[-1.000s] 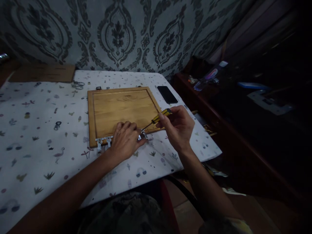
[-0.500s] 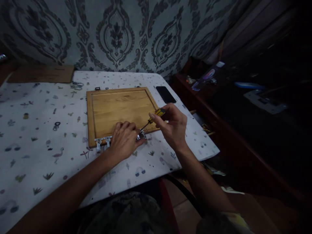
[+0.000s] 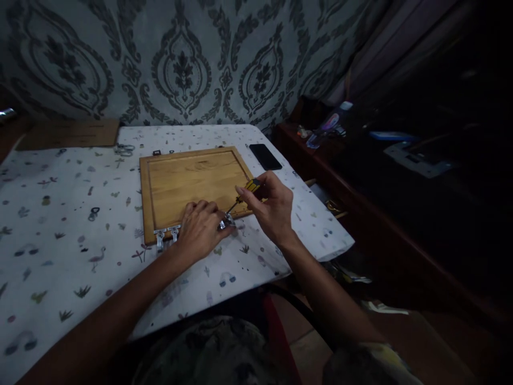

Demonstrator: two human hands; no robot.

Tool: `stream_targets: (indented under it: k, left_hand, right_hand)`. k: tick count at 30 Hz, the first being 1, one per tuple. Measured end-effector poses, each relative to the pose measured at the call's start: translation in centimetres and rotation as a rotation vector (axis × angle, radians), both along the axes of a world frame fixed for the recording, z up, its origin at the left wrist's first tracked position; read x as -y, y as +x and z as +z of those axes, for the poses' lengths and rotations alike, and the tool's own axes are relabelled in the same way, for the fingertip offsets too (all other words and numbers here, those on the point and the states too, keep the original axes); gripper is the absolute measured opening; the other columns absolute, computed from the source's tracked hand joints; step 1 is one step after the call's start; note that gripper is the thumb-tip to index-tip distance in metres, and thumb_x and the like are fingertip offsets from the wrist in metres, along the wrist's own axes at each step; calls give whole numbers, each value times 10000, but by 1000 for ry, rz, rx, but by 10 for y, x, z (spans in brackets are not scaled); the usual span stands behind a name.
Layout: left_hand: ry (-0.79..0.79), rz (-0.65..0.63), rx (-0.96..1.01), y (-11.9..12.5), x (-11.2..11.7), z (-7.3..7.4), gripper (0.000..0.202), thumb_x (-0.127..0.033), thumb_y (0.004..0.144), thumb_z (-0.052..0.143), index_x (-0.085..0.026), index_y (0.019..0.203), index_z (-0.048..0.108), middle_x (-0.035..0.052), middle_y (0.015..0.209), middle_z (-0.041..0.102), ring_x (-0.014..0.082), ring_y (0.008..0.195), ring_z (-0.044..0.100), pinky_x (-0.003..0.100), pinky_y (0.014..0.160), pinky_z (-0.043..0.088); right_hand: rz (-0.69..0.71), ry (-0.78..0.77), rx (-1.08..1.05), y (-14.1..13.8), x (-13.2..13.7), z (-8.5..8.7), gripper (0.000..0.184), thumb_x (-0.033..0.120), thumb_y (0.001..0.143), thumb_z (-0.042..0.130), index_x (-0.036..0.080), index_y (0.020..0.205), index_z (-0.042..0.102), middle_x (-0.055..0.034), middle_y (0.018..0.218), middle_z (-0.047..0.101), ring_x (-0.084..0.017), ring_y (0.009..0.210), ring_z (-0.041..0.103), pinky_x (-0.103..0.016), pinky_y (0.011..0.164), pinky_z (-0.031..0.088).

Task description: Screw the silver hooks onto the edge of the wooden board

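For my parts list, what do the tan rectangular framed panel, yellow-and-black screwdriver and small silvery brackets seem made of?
Tan rectangular framed panel: probably wood or wood veneer, smooth-looking; grain-like streaks show. Yellow-and-black screwdriver: handle likely plastic, by its two-tone colouring, finish unclear; thin shaft, presumably metal. Small silvery brackets: probably polished or plated metal, given their shiny glints.

The right hand (image 3: 274, 206) now sits closer to the left hand (image 3: 199, 226), its screwdriver (image 3: 252, 185) tilted more steeply than before.
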State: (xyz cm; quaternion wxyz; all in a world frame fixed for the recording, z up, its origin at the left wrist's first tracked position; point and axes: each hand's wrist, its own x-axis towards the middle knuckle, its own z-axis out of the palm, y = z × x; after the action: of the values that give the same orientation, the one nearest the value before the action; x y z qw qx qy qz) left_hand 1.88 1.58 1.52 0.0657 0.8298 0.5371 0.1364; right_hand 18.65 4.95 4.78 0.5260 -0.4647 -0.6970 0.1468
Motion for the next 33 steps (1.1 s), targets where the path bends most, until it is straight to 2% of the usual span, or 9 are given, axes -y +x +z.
stream_targets:
  k: [5, 13, 21, 33]
  left_hand:
    - [-38, 12, 17, 1, -2, 5, 352, -525, 903, 636, -205, 1001, 746, 66, 1055, 708, 288, 1075, 584, 429, 880, 382]
    - [-68, 45, 23, 3, -3, 10, 343, -519, 888, 659, -210, 1000, 757, 65, 1045, 709, 285, 1086, 591, 424, 907, 393]
    - [-20, 35, 19, 3, -4, 8, 419, -598, 876, 633, -207, 968, 753, 70, 1028, 707, 281, 1064, 584, 424, 891, 388]
    - [-6, 45, 29, 7, -5, 4, 362, -532, 864, 681, -179, 924, 734, 75, 983, 710, 294, 1046, 591, 431, 887, 389]
  right_hand:
    - [16, -17, -18, 4, 1, -2, 371, 480, 840, 713, 226, 732, 464, 46, 646, 521, -92, 555, 488, -241, 502, 408]
    - [20, 1, 35, 5, 7, -1, 375, 466, 858, 696, 221, 684, 473, 48, 610, 496, -95, 547, 457, -244, 511, 378]
    - [20, 10, 35, 2, 10, 0, 398, 501, 854, 694, 218, 674, 480, 48, 609, 496, -96, 547, 458, -246, 524, 381]
    - [13, 2, 34, 4, 10, -3, 366, 459, 873, 682, 226, 682, 474, 34, 623, 506, -104, 555, 468, -256, 517, 394]
